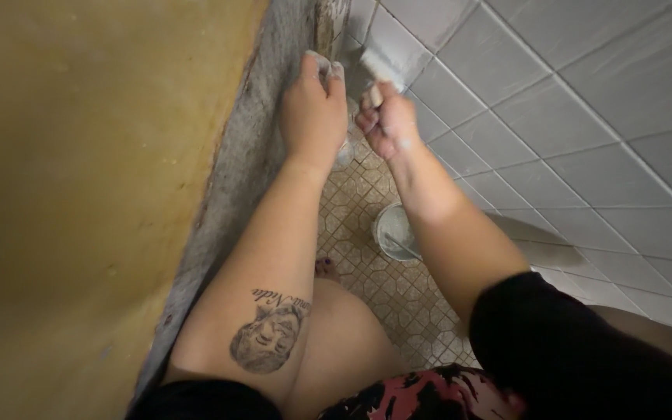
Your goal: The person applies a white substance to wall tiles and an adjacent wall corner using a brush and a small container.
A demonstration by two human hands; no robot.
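Note:
My right hand [386, 124] is closed around the handle of a wide paintbrush [383, 61]; its pale bristles rest against the grey tiled wall [569, 124] near the corner. My left hand [313, 109] is raised beside it, fingers curled on a small greyish-white thing [325, 67] pressed to the rough grey strip [252, 148] at the wall's edge. A clear, cup-like object [344, 152] shows just under that hand; whether the hand holds it I cannot tell. Both hands are smeared with white.
A small round bucket [393, 233] with whitish paste and a tool in it stands on the beige mosaic floor [367, 194]. A yellow wall [79, 194] fills the left. My knee and toes [326, 268] are below the hands.

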